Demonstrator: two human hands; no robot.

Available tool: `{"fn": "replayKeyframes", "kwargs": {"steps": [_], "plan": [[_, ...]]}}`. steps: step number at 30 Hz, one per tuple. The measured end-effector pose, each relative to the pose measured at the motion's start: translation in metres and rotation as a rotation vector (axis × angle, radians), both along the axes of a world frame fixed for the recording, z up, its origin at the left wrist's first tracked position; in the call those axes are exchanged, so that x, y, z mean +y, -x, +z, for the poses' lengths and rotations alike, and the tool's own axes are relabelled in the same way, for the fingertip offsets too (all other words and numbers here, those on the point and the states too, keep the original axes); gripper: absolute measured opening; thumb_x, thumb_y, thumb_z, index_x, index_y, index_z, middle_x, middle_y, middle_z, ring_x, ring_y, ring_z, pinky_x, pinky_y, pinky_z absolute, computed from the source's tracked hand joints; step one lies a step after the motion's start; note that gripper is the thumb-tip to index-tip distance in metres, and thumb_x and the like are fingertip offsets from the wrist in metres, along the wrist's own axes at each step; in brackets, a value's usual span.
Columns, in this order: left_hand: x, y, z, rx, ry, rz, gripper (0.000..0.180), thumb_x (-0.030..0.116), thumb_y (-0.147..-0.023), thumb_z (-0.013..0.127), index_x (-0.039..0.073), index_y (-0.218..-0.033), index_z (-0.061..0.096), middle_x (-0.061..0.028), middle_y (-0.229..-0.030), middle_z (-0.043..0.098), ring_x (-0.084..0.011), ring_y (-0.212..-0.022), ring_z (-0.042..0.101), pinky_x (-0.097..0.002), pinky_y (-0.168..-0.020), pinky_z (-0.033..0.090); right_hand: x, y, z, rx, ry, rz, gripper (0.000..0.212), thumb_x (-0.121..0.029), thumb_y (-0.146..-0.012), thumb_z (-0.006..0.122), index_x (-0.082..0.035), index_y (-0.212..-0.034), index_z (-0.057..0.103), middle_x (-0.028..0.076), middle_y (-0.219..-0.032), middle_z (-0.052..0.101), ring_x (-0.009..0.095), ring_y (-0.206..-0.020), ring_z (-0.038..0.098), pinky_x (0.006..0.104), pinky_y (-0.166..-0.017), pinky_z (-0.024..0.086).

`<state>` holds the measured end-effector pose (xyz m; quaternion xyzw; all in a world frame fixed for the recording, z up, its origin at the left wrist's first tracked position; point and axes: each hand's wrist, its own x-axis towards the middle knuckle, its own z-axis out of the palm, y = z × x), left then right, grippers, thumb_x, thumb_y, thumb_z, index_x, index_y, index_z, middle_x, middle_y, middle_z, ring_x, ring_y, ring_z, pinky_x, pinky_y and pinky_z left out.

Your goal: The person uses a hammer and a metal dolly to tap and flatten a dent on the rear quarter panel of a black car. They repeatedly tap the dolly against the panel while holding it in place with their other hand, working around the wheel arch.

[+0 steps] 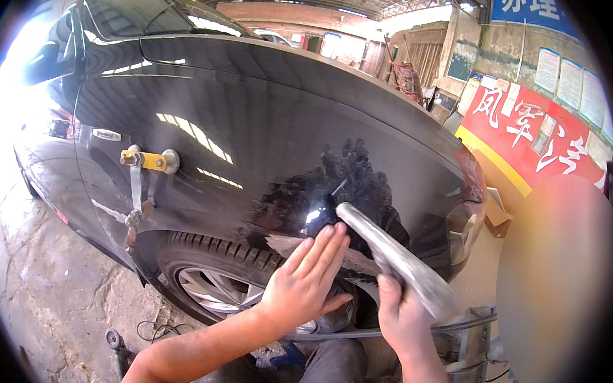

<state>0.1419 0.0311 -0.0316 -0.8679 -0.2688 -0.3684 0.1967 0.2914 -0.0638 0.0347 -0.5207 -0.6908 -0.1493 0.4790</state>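
Observation:
A black car's fender fills the middle, with a glossy dark patch on its dusty surface. My left hand lies flat with fingers stretched out, at the fender just above the wheel arch. My right hand is wrapped round a long silver tapered metal tool. The tool's narrow end points at the dark patch, close to my left fingertips; I cannot tell if it touches the panel. Its wide end is smeared by motion. Below are the tire and the silver wheel rim.
A yellow metal bracket with a hanging strap is fixed to the fender at left. A cable or hose crosses low in front of me. At right are a cardboard box, a red sign and a blurred patch.

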Motion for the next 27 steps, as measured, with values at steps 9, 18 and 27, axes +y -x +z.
{"fn": "replayKeyframes", "kwargs": {"steps": [9,18,27], "plan": [[-0.007,0.004,-0.012,0.037,0.065,-0.023,0.085,0.051,-0.079,0.063,-0.002,-0.143,0.042,-0.0148,-0.154,0.034,-0.0234,-0.143,0.031,-0.0360,-0.116,0.027,0.012,0.011,-0.002,-0.155,0.049,-0.059,0.016,-0.016,-0.085,0.071,-0.003,-0.091,0.063,0.010,-0.076,0.064,0.028,-0.063,0.068,0.0339,-0.055,0.053],[-0.003,0.004,-0.017,0.058,0.034,-0.028,0.074,0.049,-0.081,0.063,-0.001,-0.134,0.053,-0.0148,-0.143,0.047,-0.0260,-0.141,0.035,-0.0384,-0.116,0.027,0.013,0.015,-0.010,-0.169,0.168,-0.069,0.016,-0.008,-0.083,0.072,-0.002,-0.079,0.057,0.010,-0.065,0.062,0.019,-0.059,0.067,0.0292,-0.054,0.050],[-0.009,0.009,-0.007,0.064,0.073,-0.011,0.082,0.048,-0.079,0.064,-0.002,-0.140,0.045,-0.0153,-0.152,0.037,-0.0250,-0.143,0.031,-0.0368,-0.116,0.027,0.010,0.021,-0.001,0.054,0.072,-0.009,0.013,-0.013,-0.085,0.071,-0.003,-0.087,0.062,0.013,-0.069,0.061,0.028,-0.060,0.065,0.0354,-0.054,0.051]]}}
